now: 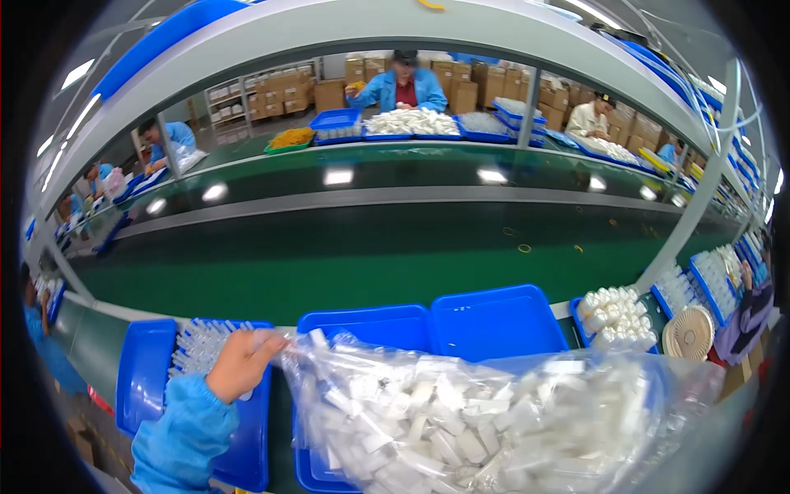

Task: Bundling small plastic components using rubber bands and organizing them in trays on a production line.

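My left hand [240,365], in a blue sleeve, is closed on the gathered left corner of a large clear plastic bag [494,420]. The bag is full of small white rectangular plastic pieces and lies across the front of the bench, over blue trays. Beneath my left forearm is a blue tray [257,428] with clear tube-like parts [202,342] in it. Behind the bag stand two blue trays, one at the middle [370,321] and one farther right [498,317]. My right hand does not show; the bag fills the lower right.
A green conveyor belt [329,255] runs across beyond the trays, with a few yellow rings [524,249] on it. At right are white bottle-like parts [613,317] and a round beige basket [690,333]. Co-workers sit across the belt, one [403,86] behind heaped white pieces.
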Action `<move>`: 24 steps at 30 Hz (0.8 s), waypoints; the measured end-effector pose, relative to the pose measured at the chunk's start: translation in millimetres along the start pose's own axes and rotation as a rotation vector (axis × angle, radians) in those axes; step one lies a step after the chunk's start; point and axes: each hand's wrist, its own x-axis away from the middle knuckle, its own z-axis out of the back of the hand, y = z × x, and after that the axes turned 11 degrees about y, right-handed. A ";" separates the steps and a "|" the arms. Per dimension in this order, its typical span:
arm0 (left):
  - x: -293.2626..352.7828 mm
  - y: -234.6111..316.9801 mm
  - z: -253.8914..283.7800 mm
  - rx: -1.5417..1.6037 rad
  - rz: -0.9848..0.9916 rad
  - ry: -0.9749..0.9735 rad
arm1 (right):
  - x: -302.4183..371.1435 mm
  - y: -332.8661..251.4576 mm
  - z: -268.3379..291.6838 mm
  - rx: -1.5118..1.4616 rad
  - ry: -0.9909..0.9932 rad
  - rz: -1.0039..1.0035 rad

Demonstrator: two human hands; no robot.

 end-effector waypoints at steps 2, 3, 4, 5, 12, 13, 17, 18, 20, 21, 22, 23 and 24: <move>5.6 -2.9 4.4 -0.057 -0.021 -0.073 | 4.3 -5.5 2.5 -0.030 -0.012 0.036; 9.6 1.9 5.3 -0.101 0.038 -0.093 | 4.0 -10.0 4.7 -0.043 -0.028 0.053; 13.8 -2.8 3.4 -0.098 -0.041 -0.037 | 10.5 -14.2 6.2 -0.050 -0.044 0.082; 16.8 -12.5 -0.2 -0.090 -0.119 0.021 | 15.8 -19.4 5.5 -0.045 -0.064 0.118; 4.5 -38.2 -3.0 -0.122 -0.051 -0.016 | 32.1 -55.6 -24.8 0.453 -0.313 0.536; 9.4 -27.6 5.3 -0.163 -0.023 -0.090 | 29.0 -62.6 -40.6 0.604 -0.398 0.636; -0.4 -24.5 5.9 -0.186 -0.135 -0.019 | 23.2 -86.9 -80.9 1.251 -0.246 0.761; -2.5 -14.5 -1.5 -0.073 -0.117 -0.081 | 20.3 -87.7 -89.3 1.334 -0.180 0.762; -11.8 -7.7 -8.0 -0.109 -0.155 -0.085 | 14.4 -93.6 -97.9 1.490 -0.120 0.731; -12.0 -8.0 -7.8 -0.165 -0.146 -0.087 | 8.6 -96.3 -98.1 1.569 -0.132 0.694; -13.1 -9.2 -7.8 -0.220 -0.138 -0.086 | 3.3 -96.7 -96.2 1.648 -0.147 0.657; -12.2 -12.9 -2.4 -0.244 -0.152 -0.076 | -2.1 -92.3 -91.7 1.585 -0.159 0.758; -16.5 -16.6 -2.5 -0.243 -0.173 -0.080 | -10.4 -87.6 -82.9 1.515 -0.214 0.833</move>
